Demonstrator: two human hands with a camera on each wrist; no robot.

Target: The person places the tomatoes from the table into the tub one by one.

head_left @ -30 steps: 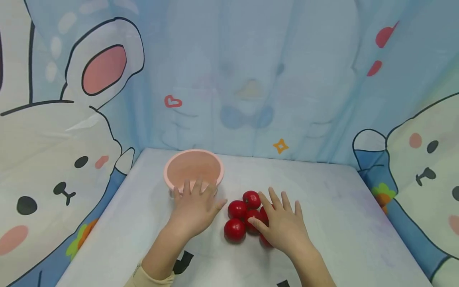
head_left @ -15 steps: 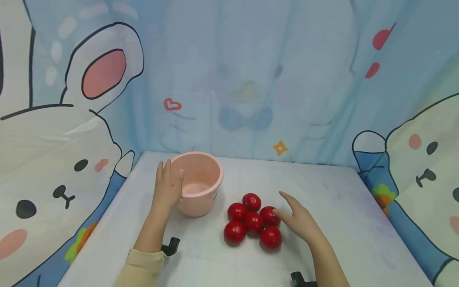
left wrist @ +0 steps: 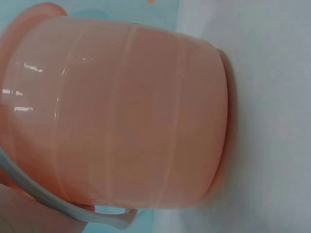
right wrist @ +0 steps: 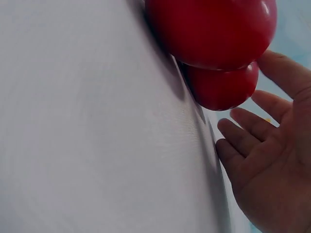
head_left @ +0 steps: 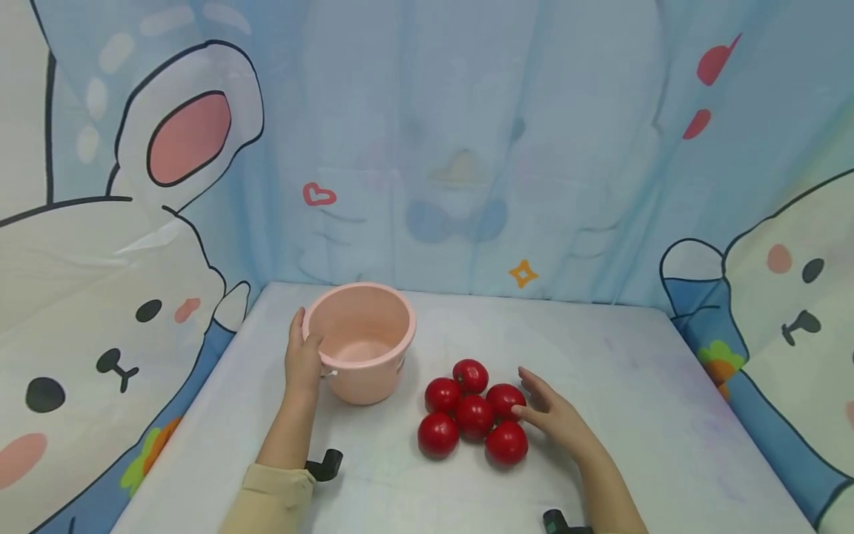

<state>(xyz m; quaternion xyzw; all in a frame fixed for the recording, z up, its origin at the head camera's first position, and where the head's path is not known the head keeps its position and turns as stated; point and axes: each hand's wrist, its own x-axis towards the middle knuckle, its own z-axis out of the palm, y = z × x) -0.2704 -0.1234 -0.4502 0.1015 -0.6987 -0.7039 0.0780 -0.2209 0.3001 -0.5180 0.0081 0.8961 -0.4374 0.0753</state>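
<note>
In the head view, my left hand (head_left: 303, 363) holds the left side of a pink bucket (head_left: 367, 382) at its rim, the thumb on the near side. The left wrist view shows the bucket's ribbed wall (left wrist: 126, 116) close up, with a grey handle (left wrist: 43, 191) beside the hand. Several red tomatoes (head_left: 474, 417) sit in a tight cluster right of the bucket. At the cluster's right side, my right hand (head_left: 557, 419) has its fingers spread, the thumb tip by the rightmost tomato (head_left: 505, 400). Its palm (right wrist: 277, 189) shows in the right wrist view, holding nothing.
A white-covered table (head_left: 414, 497) carries everything. Behind it hangs a blue cartoon curtain (head_left: 460, 148), with a large printed rabbit (head_left: 87, 297) on the left. Dark camera mounts (head_left: 325, 466) stick out at both wrists.
My left hand has moved from in front of the bucket to its left side. The right hand has shifted from above the tomatoes to their right, lowering beside them. Bucket and tomatoes have stayed put.
</note>
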